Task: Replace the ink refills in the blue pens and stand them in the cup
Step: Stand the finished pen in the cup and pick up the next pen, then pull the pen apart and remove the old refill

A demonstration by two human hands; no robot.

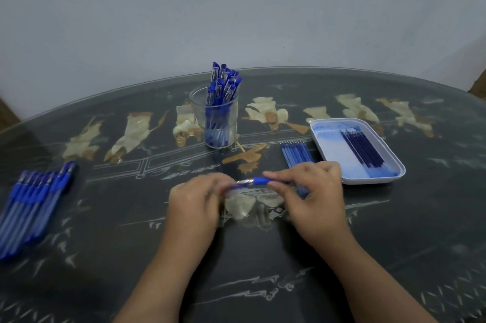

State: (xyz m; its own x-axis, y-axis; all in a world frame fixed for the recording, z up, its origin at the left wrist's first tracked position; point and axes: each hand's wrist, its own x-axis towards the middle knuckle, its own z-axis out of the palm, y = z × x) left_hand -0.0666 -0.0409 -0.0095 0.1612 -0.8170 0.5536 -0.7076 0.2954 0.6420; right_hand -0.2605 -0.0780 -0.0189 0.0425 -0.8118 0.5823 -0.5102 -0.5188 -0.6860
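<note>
A blue pen point(252, 182) lies level between my hands, just above the table's middle. My left hand point(196, 204) grips its clear barrel end, and my right hand point(313, 191) pinches its blue grip end. At the back stands a clear cup point(217, 119) holding several capped blue pens. A row of blue pens point(31, 207) lies at the left edge. Several light blue refills point(295, 153) lie on the table just beyond my right hand. Dark refills point(364, 149) lie in a white tray point(328, 149) at the right.
The dark round table point(131, 244) bears pale inlaid figures and a glass top. A plain grey wall stands close behind it. The table's far edge curves just behind the cup and tray.
</note>
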